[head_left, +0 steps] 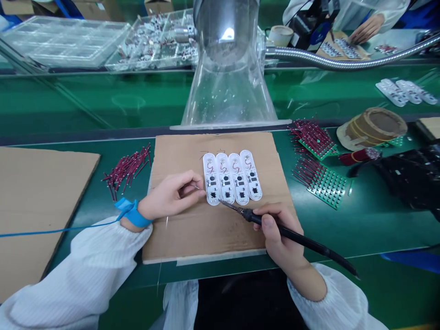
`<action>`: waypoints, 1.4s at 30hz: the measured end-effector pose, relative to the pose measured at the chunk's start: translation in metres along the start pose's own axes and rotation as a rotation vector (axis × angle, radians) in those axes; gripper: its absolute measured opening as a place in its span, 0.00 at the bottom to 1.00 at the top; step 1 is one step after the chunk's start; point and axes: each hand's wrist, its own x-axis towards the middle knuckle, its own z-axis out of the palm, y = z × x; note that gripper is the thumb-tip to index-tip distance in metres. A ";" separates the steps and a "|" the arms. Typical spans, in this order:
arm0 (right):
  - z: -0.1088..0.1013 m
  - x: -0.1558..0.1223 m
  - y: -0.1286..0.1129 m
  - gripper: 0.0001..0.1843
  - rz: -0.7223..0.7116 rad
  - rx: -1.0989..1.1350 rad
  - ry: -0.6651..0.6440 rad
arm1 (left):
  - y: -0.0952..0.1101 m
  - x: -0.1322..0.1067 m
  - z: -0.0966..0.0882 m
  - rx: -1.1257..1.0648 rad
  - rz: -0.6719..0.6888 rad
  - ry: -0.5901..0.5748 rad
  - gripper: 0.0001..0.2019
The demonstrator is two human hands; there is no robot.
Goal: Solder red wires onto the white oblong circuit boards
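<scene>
Several white oblong housings (232, 178) with small circuit boards and red wires lie side by side on a cardboard sheet (192, 229). My right hand (280, 238) grips a black soldering iron (299, 238), its tip at the lower end of the leftmost housing. My left hand (172, 196) pinches a thin solder wire (198, 187) pointed at the same housing. A blue strap (132, 213) circles my left wrist.
A heap of red wires (129, 168) lies left of the cardboard, green boards with red wires (321, 178) to the right. A clear fume hood (228, 87) stands behind. Another cardboard sheet (30, 197) lies at the left. Another person's hand (366, 30) works at the far right.
</scene>
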 end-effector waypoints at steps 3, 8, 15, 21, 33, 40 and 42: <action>0.000 0.000 0.000 0.04 -0.013 0.004 0.004 | -0.001 0.000 0.000 0.009 0.021 0.003 0.03; 0.001 0.003 -0.003 0.04 -0.020 -0.004 -0.009 | 0.000 0.001 0.000 0.033 0.040 -0.006 0.04; 0.001 0.008 -0.012 0.05 -0.052 0.048 0.014 | 0.000 0.002 -0.003 0.030 0.028 -0.003 0.03; 0.000 0.007 -0.008 0.05 -0.035 0.019 -0.070 | 0.000 0.002 -0.003 0.053 0.025 -0.020 0.04; 0.001 0.011 -0.010 0.07 -0.056 0.043 -0.118 | 0.001 0.003 -0.005 0.046 0.014 -0.052 0.05; 0.001 0.011 -0.011 0.09 -0.075 0.081 -0.078 | -0.002 0.003 -0.008 0.077 0.025 -0.047 0.04; 0.001 0.012 -0.011 0.10 -0.069 0.068 -0.097 | -0.002 0.003 -0.009 0.075 0.033 -0.050 0.04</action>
